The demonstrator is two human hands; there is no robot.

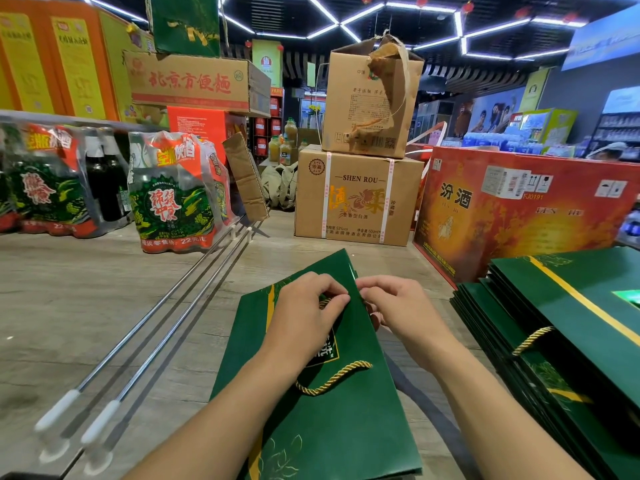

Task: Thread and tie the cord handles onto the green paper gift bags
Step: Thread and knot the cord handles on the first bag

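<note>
1. The left hand [308, 306] lies on the green paper gift bag [322, 427], its fingers curled and pinching a short bit of gold twisted cord [332, 377] near the bag's far edge.
2. The right hand [398, 306] meets it fingertip to fingertip, its fingers curled over that same edge and gripping the bag; whether it also holds cord cannot be told.
3. The rest of the cord lies in a loop on the bag's face, between the forearms.
4. The bag lies flat on the wood-grain floor [86, 306].
5. A stack of green bags [571, 323] sits just to the right.
6. Two metal rods [166, 323] lie to the left.
7. Cardboard boxes [356, 199] and a red liquor carton [519, 209] stand beyond.
</note>
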